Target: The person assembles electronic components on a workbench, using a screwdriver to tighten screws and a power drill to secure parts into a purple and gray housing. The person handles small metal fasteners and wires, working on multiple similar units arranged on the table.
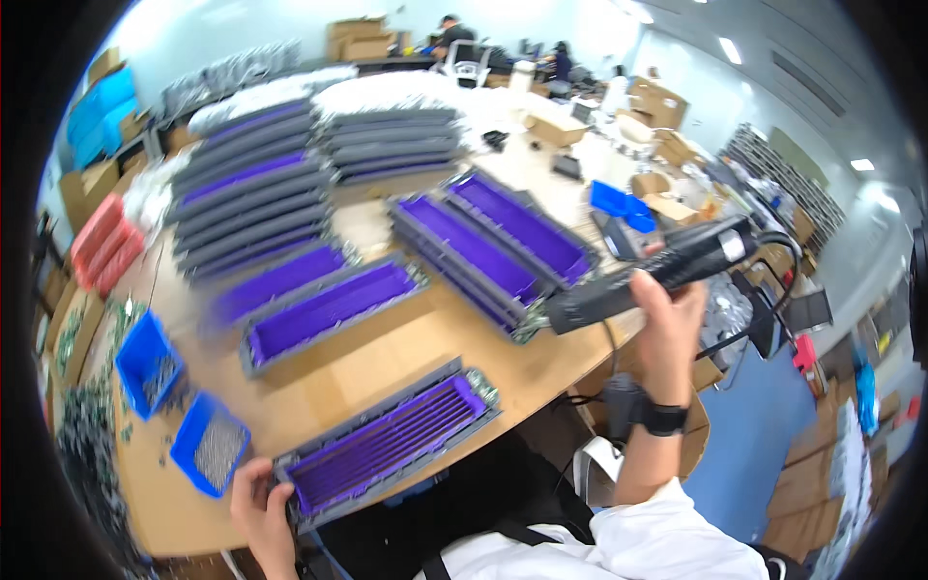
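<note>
We look down at a ribbed purple-and-grey tray [387, 445] lying near the close edge of a wooden table [541, 372]; all places here are told from this tray. At its left end, our left hand [261, 507] has thumb and fingers bent closely about the corner. Above it and to its right, well apart from it, our right hand [672, 333] is wrapped around a thick black corded tool [638, 280], held slantwise. Left of the tray stand two blue bins: one with small metal pieces [193, 430], and a farther one [135, 360] with darker pieces. Beyond the tray lie more purple-lined trays [474, 246], and past those, grey stacks [251, 213].

We judge the present step to be steadying the tray with the tool at the ready. Using the tool there would call for lowering it leftward, lining up its working end, and keeping the left fingers clear. We cannot tell which end works.
</note>
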`<action>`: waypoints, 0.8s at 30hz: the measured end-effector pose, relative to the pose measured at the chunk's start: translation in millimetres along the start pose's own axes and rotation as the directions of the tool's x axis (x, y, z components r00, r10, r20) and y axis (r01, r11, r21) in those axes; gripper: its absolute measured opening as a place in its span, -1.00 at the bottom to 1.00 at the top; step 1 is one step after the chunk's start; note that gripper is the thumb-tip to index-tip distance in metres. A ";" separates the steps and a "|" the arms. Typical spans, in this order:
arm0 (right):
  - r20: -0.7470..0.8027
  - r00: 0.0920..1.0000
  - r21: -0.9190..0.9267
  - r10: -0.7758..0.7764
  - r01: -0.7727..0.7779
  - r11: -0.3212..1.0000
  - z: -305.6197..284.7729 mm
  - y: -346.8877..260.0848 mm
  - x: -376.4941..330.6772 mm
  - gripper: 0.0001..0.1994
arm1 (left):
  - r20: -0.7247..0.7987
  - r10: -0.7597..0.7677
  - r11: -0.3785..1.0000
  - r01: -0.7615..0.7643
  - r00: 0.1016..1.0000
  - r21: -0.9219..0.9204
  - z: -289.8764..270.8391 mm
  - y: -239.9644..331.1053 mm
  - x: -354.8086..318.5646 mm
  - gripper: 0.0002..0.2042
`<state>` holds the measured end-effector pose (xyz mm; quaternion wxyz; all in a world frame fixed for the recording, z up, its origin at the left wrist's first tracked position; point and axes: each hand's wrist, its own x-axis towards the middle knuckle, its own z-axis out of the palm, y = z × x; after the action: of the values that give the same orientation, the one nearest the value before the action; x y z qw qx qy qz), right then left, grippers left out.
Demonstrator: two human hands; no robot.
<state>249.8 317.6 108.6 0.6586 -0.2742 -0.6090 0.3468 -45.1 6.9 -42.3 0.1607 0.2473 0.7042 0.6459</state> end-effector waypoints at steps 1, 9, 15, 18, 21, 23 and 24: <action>-0.002 0.998 -0.043 0.065 -0.065 0.997 16.7 -5.6 0.8 -0.72 | -0.009 0.049 0.999 -0.049 0.999 0.023 -4.4 -2.6 -2.7 -0.65; -0.012 0.996 0.299 -0.091 0.091 0.950 82.7 -18.9 8.0 -0.77 | 0.042 0.102 0.988 -0.106 0.994 0.108 4.6 22.1 -6.1 -0.72; 0.032 0.988 0.242 -0.150 0.138 0.960 99.7 -25.2 8.1 -0.73 | 0.038 0.135 0.985 -0.138 0.990 0.102 -2.7 21.3 -8.9 -0.72; 0.012 0.986 0.247 -0.165 0.157 0.956 95.8 -19.0 11.6 -0.65 | 0.049 0.152 0.983 -0.156 0.987 0.100 2.7 24.3 -9.4 -0.72; 0.051 0.994 0.359 -0.095 0.070 0.931 97.9 -23.1 6.4 -0.63 | 0.041 0.151 0.982 -0.154 0.988 0.106 0.9 25.5 -11.5 -0.72; 0.058 0.992 0.336 -0.109 0.083 0.938 93.7 -19.9 10.3 -0.62 | 0.045 0.157 0.985 -0.159 0.987 0.067 2.4 22.8 -10.0 -0.72; 0.095 0.988 0.392 -0.123 0.076 0.917 88.0 -18.4 12.1 -0.57 | 0.048 0.157 0.985 -0.160 0.986 0.071 2.8 21.6 -9.6 -0.72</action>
<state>164.9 310.6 139.9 0.6795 -0.0863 -0.5794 0.4418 -32.7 4.8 -22.2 0.1143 0.3219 0.7025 0.6243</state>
